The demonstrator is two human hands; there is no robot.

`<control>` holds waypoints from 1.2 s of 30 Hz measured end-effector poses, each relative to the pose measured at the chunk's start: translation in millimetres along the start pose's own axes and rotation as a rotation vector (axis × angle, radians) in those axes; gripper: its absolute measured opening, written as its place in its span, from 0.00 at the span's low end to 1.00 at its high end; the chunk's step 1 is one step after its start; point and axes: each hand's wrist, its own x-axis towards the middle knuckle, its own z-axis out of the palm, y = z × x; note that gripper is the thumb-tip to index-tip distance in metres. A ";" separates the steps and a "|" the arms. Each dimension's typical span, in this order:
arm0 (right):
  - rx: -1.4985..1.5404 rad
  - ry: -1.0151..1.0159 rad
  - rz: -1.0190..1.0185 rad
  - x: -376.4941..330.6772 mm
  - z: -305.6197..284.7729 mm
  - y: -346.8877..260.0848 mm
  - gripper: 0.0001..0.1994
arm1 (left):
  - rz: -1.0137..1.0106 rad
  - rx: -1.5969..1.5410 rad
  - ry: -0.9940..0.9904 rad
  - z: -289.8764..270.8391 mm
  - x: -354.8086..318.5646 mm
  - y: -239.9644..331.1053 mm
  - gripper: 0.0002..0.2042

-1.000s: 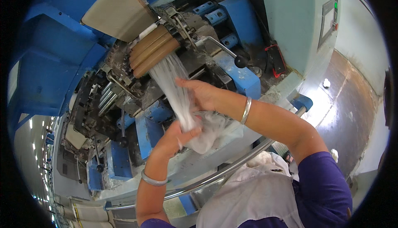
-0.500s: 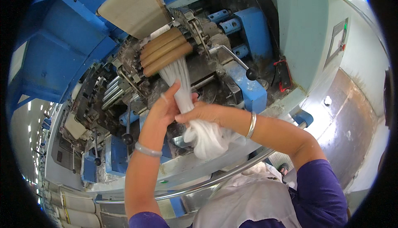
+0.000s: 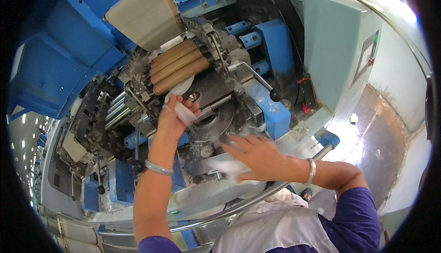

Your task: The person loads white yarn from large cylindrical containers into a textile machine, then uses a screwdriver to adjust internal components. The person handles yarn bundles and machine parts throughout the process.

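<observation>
- White fibre web [image 3: 180,89]: thin flat band, emerging beneath the tan rollers, running down into the left hand.
- Left hand [image 3: 177,115]: raised at the machine's middle, fingers pinching the web's lower end; pale bangle on the wrist.
- White fibre wad [image 3: 228,166]: loose clump, lying low on the machine's front ledge, under the right hand.
- Right hand [image 3: 259,155]: palm down on the wad, fingers spread; silver bangle on the wrist.
- Tan rollers [image 3: 177,67]: three, parallel, tilted, just above the left hand.
- Black-knobbed lever [image 3: 274,95]: right of the rollers.
- Blue machine housing [image 3: 59,55]: upper left.
- Curved steel rail [image 3: 257,198]: along the front edge.
</observation>
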 end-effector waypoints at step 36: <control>0.929 -0.916 0.109 -19.0 -128.6 60.8 0.22 | -0.161 0.164 -0.035 15.8 -14.0 -17.3 0.19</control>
